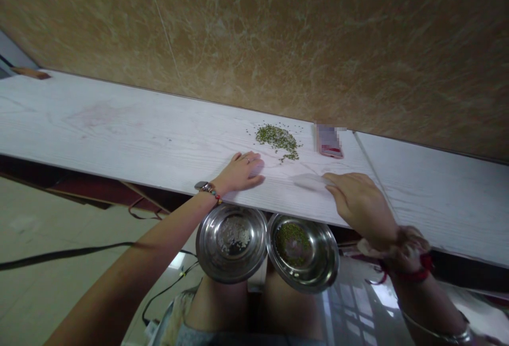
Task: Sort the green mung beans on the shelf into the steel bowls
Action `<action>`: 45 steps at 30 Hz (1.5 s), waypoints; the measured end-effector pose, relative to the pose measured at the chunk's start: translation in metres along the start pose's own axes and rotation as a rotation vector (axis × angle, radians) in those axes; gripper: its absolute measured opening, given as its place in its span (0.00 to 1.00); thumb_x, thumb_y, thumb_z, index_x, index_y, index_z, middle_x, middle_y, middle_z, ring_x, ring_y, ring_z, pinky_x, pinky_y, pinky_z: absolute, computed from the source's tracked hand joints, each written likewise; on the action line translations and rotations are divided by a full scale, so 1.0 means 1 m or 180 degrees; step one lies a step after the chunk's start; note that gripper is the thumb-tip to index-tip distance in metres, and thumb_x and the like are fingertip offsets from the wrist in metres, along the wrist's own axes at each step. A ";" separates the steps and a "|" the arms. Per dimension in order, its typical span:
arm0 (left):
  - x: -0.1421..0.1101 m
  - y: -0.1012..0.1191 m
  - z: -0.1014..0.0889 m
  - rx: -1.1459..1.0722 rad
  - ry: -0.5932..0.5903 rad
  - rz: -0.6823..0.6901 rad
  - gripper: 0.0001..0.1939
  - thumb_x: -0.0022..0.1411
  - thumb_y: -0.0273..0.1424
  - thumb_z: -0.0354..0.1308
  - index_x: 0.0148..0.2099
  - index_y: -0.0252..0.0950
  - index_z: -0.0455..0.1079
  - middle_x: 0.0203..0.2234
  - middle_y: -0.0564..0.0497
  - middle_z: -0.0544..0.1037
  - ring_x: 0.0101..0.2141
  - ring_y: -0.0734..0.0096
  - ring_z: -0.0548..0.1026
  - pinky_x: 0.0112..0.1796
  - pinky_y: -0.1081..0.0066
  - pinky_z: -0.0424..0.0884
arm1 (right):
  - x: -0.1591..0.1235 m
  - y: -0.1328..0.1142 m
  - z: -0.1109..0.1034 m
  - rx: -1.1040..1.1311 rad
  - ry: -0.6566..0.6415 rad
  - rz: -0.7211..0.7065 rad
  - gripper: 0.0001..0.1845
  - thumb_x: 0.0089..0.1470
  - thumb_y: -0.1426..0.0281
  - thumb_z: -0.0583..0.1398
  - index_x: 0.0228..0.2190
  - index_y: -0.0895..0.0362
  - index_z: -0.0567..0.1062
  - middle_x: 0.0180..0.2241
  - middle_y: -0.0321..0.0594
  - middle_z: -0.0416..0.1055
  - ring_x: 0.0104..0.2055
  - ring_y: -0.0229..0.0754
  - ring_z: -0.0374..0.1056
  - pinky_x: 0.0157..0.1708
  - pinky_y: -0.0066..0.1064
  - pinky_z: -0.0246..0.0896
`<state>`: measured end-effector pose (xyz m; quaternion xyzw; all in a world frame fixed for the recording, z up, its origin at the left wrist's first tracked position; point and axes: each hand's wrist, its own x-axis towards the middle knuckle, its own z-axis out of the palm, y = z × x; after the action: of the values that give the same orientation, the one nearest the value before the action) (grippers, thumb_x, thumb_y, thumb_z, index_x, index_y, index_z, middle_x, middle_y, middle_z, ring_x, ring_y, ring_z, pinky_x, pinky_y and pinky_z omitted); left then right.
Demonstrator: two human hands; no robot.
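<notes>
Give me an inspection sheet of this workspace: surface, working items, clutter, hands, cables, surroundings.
Surface: white wood-patterned counter, faint pinkish stain toward its left.
Working items: loose green beans spread on the counter; below its near edge, a left metal bowl with white grains and a right metal bowl with more green beans.
Clutter: phone beside the wall.
Hands: left hand palm-down on the counter; right hand appears to pinch a pale, blurred thing.
Cables: thin black cable left of the bowls.
Surroundings: brown marbled wall behind, pale floor below.
</notes>
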<state>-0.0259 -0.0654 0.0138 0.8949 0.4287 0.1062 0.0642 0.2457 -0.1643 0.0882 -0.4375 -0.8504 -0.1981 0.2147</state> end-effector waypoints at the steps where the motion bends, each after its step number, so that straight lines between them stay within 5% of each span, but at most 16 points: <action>1: 0.000 0.000 0.000 -0.0006 0.0003 0.0005 0.23 0.65 0.44 0.49 0.57 0.38 0.64 0.61 0.43 0.64 0.61 0.53 0.60 0.59 0.49 0.54 | 0.003 0.004 0.007 -0.0078 -0.0001 0.0115 0.12 0.58 0.75 0.51 0.37 0.58 0.75 0.28 0.41 0.77 0.31 0.43 0.69 0.37 0.34 0.59; 8: 0.000 0.002 -0.002 0.0004 -0.0041 -0.0056 0.24 0.64 0.42 0.52 0.58 0.34 0.63 0.61 0.39 0.64 0.61 0.53 0.60 0.60 0.50 0.54 | 0.026 0.013 0.045 -0.0429 -0.0211 0.0572 0.14 0.57 0.76 0.51 0.39 0.59 0.75 0.30 0.44 0.77 0.35 0.46 0.68 0.38 0.35 0.54; 16: 0.001 0.003 -0.003 0.0017 -0.0046 -0.0050 0.23 0.64 0.41 0.52 0.57 0.34 0.64 0.61 0.40 0.64 0.60 0.54 0.61 0.60 0.50 0.54 | 0.053 0.013 0.057 -0.0490 -0.0663 0.0660 0.16 0.56 0.78 0.50 0.39 0.60 0.76 0.31 0.46 0.77 0.36 0.46 0.67 0.38 0.34 0.50; 45: 0.000 0.000 -0.001 -0.0046 -0.0034 -0.0025 0.22 0.65 0.43 0.51 0.56 0.38 0.64 0.61 0.43 0.64 0.61 0.53 0.60 0.59 0.50 0.54 | 0.033 0.001 0.033 -0.0170 -0.0381 0.0118 0.15 0.56 0.78 0.52 0.39 0.58 0.77 0.31 0.43 0.78 0.34 0.44 0.69 0.38 0.35 0.55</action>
<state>-0.0263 -0.0650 0.0150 0.8933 0.4310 0.1044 0.0734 0.2228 -0.1251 0.0787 -0.4698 -0.8479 -0.1901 0.1554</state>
